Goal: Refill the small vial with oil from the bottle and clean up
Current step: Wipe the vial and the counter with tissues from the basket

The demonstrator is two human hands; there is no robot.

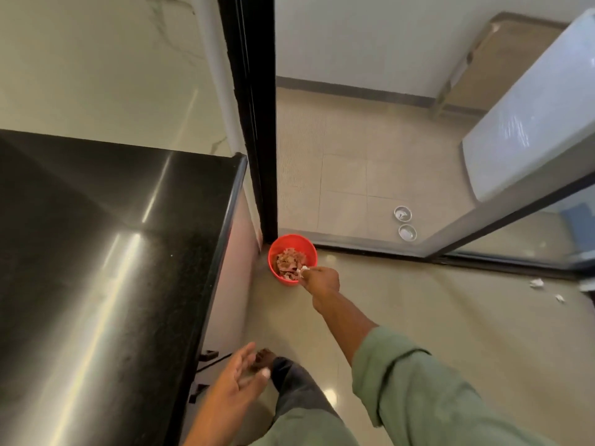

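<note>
One small scrap of white crumpled tissue (pixel 304 269) is all I can see of the cleanup: it sits pinched at the fingertips of my right hand (pixel 320 282), just over the near rim of a round red plastic bin (pixel 280 249) standing on the beige tiled floor (pixel 418 317) in the corner beside the black door frame (pixel 257 123). Inside the bin lies a heap of pinkish-brown and pale scraps; I cannot tell what they are. My right arm reaches out in a rolled pale green sleeve (pixel 418 397). My left hand (pixel 238 378) hangs low near the edge of the glossy black stone counter (pixel 96 236), fingers spread loosely and blurred, holding nothing that I can make out. Two small round metal bowls (pixel 405 223) sit on the floor beyond the glass door, and two white crumpled bits (pixel 536 283) lie well apart to the right. Neither vial nor bottle shows in this view.
</note>
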